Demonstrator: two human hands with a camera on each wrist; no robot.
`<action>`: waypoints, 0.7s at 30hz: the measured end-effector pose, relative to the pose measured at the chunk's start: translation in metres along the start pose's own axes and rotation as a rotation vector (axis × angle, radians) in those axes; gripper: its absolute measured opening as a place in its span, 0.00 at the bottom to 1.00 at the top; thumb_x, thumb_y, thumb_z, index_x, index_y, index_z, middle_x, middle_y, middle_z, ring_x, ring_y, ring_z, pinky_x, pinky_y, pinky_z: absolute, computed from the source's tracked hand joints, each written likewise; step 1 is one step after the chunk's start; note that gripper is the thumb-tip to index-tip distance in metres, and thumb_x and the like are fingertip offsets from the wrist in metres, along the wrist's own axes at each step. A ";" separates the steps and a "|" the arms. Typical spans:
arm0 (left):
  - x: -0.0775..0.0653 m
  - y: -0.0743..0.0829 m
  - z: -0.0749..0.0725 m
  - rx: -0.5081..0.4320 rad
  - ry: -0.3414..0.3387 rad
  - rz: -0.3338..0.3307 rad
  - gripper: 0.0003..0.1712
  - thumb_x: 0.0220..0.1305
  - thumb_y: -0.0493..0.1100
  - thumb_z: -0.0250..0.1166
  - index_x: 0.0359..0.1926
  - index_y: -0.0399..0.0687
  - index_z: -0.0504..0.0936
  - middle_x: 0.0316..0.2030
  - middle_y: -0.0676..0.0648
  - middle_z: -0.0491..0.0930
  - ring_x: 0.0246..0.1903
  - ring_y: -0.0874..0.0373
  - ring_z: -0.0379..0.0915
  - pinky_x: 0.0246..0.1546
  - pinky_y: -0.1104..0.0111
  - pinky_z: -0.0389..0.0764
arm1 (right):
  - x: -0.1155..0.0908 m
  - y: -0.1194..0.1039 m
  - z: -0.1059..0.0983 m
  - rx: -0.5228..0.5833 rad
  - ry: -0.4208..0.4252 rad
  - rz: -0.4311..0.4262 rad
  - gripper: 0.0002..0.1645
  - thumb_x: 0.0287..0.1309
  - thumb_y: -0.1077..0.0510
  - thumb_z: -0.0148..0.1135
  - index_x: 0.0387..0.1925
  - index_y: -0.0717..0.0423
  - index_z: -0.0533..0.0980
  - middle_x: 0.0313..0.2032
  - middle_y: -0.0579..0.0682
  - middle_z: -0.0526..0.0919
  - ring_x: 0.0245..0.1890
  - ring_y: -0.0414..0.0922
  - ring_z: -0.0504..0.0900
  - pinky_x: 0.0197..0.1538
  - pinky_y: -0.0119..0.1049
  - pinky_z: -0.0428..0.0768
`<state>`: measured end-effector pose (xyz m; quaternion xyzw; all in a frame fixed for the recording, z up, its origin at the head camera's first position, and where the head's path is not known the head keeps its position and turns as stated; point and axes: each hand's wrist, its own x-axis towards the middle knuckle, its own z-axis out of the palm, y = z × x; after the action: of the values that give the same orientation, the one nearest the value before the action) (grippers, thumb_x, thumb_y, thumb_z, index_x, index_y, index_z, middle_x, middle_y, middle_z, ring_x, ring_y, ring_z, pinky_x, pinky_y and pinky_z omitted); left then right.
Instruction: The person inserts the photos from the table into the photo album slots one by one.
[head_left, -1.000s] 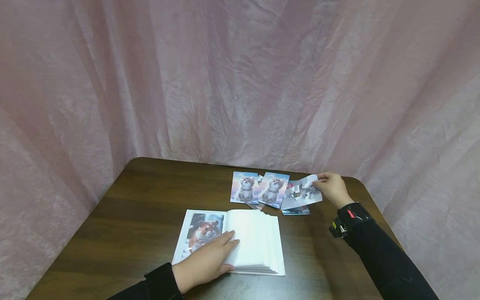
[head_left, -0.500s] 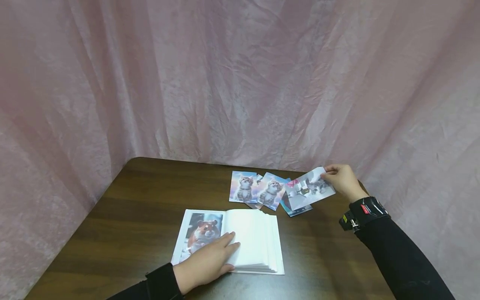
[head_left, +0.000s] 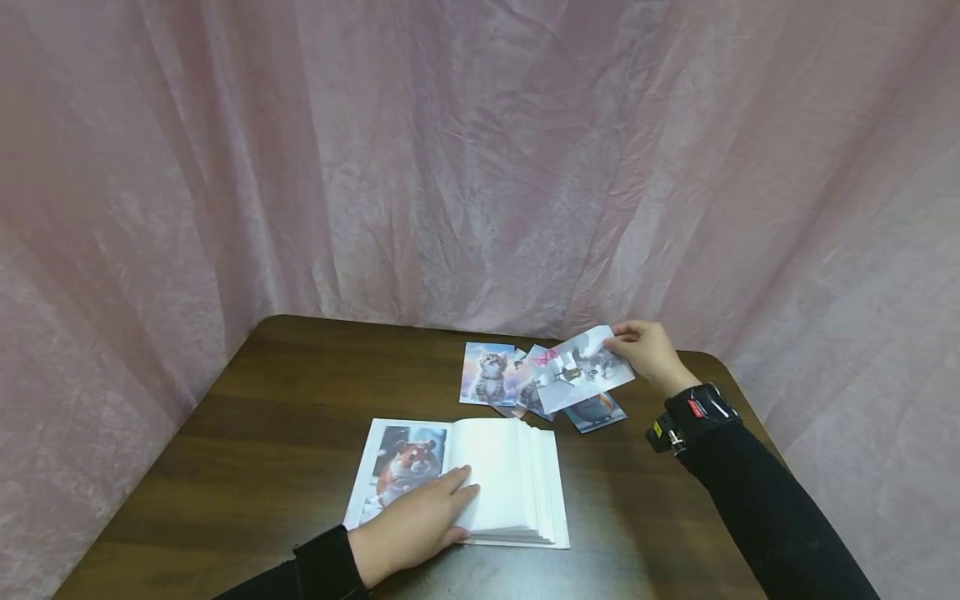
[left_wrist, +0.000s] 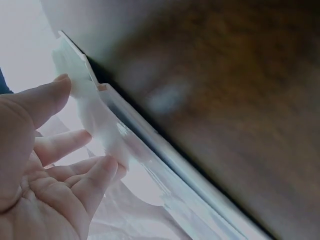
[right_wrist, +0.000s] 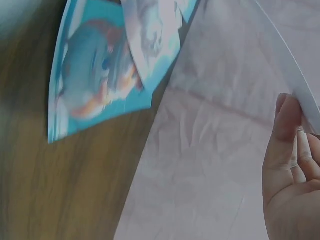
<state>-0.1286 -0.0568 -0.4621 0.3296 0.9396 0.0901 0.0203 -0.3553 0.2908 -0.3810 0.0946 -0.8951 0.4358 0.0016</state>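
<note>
An open photo album (head_left: 502,475) lies near the front of the table, with a hamster photo (head_left: 411,460) in its left page. My left hand (head_left: 412,525) rests on the album near its spine, fingers spread and fairly straight. In the left wrist view, the fingertips touch the clear page sleeves (left_wrist: 100,120). My right hand (head_left: 648,354) pinches a greyish photo (head_left: 581,367) with a pink patch by its far right corner, thumb against one face. That photo is raised over the loose photos and hides part of a kitten photo (head_left: 528,396).
Another kitten photo (head_left: 487,373) lies at the left of the loose photos. A blue-edged photo (head_left: 596,412) lies on the right, seen larger in the right wrist view. The brown wooden table (head_left: 300,392) ends at a pink curtain (head_left: 450,167).
My right hand lifted the greyish photo off the pile, first rightward, then back left over the kitten photo. The blue-edged photo beneath was uncovered and turned slightly. My left hand stayed put.
</note>
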 end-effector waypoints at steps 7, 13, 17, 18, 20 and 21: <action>-0.001 0.002 0.001 0.046 0.024 0.010 0.32 0.66 0.52 0.68 0.63 0.36 0.76 0.65 0.35 0.72 0.64 0.46 0.71 0.61 0.61 0.75 | 0.008 -0.011 0.027 0.078 -0.059 0.015 0.18 0.65 0.61 0.66 0.51 0.71 0.77 0.46 0.66 0.84 0.32 0.41 0.81 0.32 0.29 0.80; -0.001 0.006 0.000 0.046 0.014 -0.010 0.34 0.65 0.53 0.68 0.65 0.37 0.74 0.66 0.37 0.70 0.64 0.47 0.70 0.62 0.61 0.75 | 0.012 -0.018 0.043 0.092 -0.057 0.001 0.16 0.65 0.62 0.66 0.49 0.70 0.78 0.43 0.63 0.86 0.32 0.42 0.81 0.32 0.29 0.79; 0.000 0.009 0.000 0.029 0.000 -0.012 0.35 0.66 0.54 0.67 0.69 0.44 0.72 0.68 0.36 0.69 0.66 0.46 0.69 0.62 0.59 0.74 | 0.014 -0.022 0.051 0.104 -0.067 -0.005 0.17 0.64 0.62 0.66 0.51 0.70 0.78 0.43 0.62 0.85 0.35 0.43 0.81 0.34 0.27 0.78; 0.000 0.009 0.000 0.030 -0.002 -0.008 0.34 0.67 0.54 0.67 0.69 0.46 0.73 0.68 0.36 0.69 0.66 0.46 0.69 0.62 0.59 0.74 | 0.014 -0.022 0.053 0.111 -0.070 -0.001 0.18 0.64 0.62 0.66 0.51 0.70 0.78 0.44 0.62 0.85 0.36 0.43 0.81 0.35 0.27 0.78; 0.000 0.009 0.000 0.043 0.004 0.002 0.32 0.67 0.54 0.67 0.68 0.47 0.74 0.67 0.35 0.69 0.65 0.45 0.69 0.62 0.58 0.74 | 0.015 -0.023 0.057 0.117 -0.078 0.002 0.18 0.64 0.61 0.67 0.51 0.68 0.78 0.45 0.62 0.85 0.37 0.44 0.81 0.35 0.28 0.79; 0.000 0.009 -0.001 0.053 0.005 0.006 0.31 0.67 0.53 0.67 0.67 0.47 0.75 0.67 0.35 0.70 0.65 0.45 0.69 0.62 0.58 0.74 | 0.016 -0.023 0.059 0.116 -0.083 0.000 0.18 0.64 0.61 0.67 0.51 0.68 0.78 0.46 0.62 0.85 0.37 0.44 0.81 0.36 0.28 0.79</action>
<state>-0.1232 -0.0497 -0.4599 0.3324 0.9408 0.0660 0.0087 -0.3623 0.2283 -0.3983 0.1123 -0.8676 0.4827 -0.0412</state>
